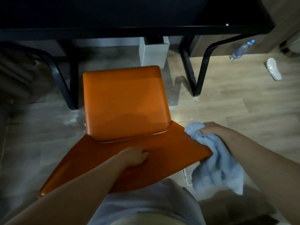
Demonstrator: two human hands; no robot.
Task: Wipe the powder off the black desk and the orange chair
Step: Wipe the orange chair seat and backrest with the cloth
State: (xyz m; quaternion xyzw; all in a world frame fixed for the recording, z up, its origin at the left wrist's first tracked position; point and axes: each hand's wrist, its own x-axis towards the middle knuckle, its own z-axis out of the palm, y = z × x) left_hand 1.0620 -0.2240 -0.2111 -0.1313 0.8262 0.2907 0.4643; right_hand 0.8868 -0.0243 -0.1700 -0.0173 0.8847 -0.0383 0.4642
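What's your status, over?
Left hand on chair back, fingers curled. Right hand grips cloth at back's right edge. Seat looks clean; powder on floor.

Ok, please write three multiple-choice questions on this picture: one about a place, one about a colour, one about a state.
1. The plastic bottle lies: A on a shelf; B on the floor; C in a basket.
2. The cloth is: A light blue; B red; C green.
3. The right hand: A hangs open; B grips the cloth; C holds a cup.

Answers: 1 B, it lies on its side on the wood boards. 2 A, the fabric is pale blue. 3 B, it bunches the cloth at the edge of the orange chair.
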